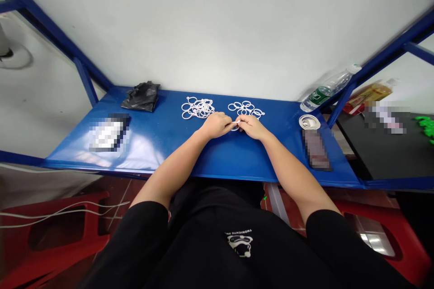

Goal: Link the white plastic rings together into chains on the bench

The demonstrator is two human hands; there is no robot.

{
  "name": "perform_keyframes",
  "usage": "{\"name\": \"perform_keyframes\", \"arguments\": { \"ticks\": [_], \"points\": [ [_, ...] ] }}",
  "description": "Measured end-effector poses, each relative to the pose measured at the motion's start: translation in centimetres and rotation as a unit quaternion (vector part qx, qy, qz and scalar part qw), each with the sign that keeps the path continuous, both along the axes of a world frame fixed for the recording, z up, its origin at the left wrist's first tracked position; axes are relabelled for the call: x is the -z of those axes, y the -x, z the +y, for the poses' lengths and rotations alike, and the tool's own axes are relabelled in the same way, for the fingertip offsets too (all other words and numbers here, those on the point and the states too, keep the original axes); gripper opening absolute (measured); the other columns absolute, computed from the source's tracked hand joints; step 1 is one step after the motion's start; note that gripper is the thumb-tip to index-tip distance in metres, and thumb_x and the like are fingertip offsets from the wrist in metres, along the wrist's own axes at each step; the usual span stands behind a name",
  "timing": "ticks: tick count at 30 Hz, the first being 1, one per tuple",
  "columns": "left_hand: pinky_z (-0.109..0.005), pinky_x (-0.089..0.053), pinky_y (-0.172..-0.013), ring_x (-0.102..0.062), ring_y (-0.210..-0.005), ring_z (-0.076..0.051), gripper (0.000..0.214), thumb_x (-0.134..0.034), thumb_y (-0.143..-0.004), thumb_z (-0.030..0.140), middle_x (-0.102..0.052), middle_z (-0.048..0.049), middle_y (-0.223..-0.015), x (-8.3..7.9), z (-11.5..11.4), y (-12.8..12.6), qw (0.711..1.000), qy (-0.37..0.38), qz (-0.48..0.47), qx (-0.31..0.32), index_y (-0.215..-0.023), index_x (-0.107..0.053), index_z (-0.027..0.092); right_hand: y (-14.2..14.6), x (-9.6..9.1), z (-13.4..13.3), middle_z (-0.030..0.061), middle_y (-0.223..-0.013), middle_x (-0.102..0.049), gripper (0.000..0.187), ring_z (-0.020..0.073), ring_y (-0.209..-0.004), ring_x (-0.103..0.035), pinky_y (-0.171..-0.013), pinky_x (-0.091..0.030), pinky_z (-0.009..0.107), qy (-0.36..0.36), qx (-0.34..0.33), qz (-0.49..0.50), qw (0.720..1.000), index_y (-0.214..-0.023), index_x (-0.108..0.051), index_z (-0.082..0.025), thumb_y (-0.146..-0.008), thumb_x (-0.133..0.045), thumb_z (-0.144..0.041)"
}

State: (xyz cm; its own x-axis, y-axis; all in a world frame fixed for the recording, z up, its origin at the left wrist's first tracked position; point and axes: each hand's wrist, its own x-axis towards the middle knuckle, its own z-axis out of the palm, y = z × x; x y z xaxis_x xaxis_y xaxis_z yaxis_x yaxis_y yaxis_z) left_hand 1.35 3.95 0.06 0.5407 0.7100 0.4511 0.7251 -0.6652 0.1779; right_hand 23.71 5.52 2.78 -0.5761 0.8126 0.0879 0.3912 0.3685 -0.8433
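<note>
Between my two hands is a white plastic ring [234, 128], with a small knob on its rim near the right fingertips. My left hand [217, 124] has its fingers closed on the ring's left side. The fingers of my right hand [250, 125] pinch the same ring at its upper right. Just beyond my left hand lies a larger heap of white rings [196, 108], overlapping one another. Behind my right hand a smaller, looser group of white rings [244, 107] is spread on the blue table [162, 137]. My fingers hide part of the held ring.
A crumpled black plastic bag [141, 96] and a blurred-out object [109, 133] lie on the left. On the right are a leaning water bottle [327, 91], a coiled white cable [309, 122] and a blurred-out dark phone-like object [316, 149]. Blue frame bars [342, 106] flank the table.
</note>
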Motion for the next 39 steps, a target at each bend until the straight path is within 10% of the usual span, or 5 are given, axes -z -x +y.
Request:
{"name": "perform_keyframes", "arguments": {
  "ticks": [16,20,28,33,39],
  "points": [
    [-0.037,-0.046,-0.072,-0.065,-0.078,-0.022,0.052,-0.042,-0.112,0.052,-0.072,-0.009,-0.08,0.0,-0.1,-0.4,0.999,-0.017,-0.036,0.033,-0.083,-0.072,0.02,0.2,0.3,0.3,0.0013,-0.074,-0.072,0.023,0.0195,-0.075,-0.065,-0.073,-0.046,0.031,-0.09,0.009,-0.031,0.995,-0.074,-0.069,-0.021,-0.085,-0.049,-0.019],
    [-0.04,-0.05,-0.083,-0.066,-0.089,-0.023,0.04,-0.049,-0.11,0.045,-0.074,-0.01,-0.094,-0.2,0.3,0.0,0.993,-0.062,-0.098,0.032,-0.087,-0.071,0.021,0.0,0.6,0.5,0.0043,-0.099,-0.079,0.029,0.0195,-0.079,-0.067,-0.078,-0.051,0.032,-0.111,0.024,-0.021,0.993,-0.109,-0.076,-0.02,-0.092,-0.053,-0.025],
    [-0.054,-0.042,-0.105,-0.063,-0.107,-0.03,0.033,-0.073,-0.094,0.036,-0.074,-0.0104,-0.109,-1.1,1.6,4.5,0.958,-0.093,-0.167,-0.214,-0.067,-0.062,0.021,-1.0,0.6,1.5,0.0087,-0.107,-0.08,0.052,0.0296,-0.104,-0.071,-0.087,-0.053,0.038,-0.122,0.125,-0.246,0.953,-0.151,-0.06,-0.021,-0.099,-0.057,-0.029],
    [-0.069,-0.022,-0.121,-0.058,-0.115,-0.036,0.041,-0.083,-0.087,0.041,-0.074,-0.0114,-0.104,-1.1,1.4,5.5,0.925,-0.04,-0.159,-0.342,-0.061,-0.058,0.021,-1.0,0.8,1.7,0.0095,-0.112,-0.08,0.037,0.0306,-0.11,-0.071,-0.086,-0.051,0.037,-0.119,0.123,-0.306,0.936,-0.132,-0.071,-0.023,-0.099,-0.056,-0.024],
    [-0.068,-0.027,-0.119,-0.056,-0.127,-0.039,0.024,-0.076,-0.093,0.045,-0.071,-0.013,-0.121,-1.4,1.1,4.2,0.932,-0.017,-0.157,-0.325,-0.084,-0.074,0.023,-0.8,1.0,1.6,0.0044,-0.086,-0.077,0.014,0.0232,-0.085,-0.068,-0.073,-0.044,0.032,-0.13,0.128,-0.214,0.96,-0.099,-0.074,-0.023,-0.096,-0.06,-0.027]
  ]
}}
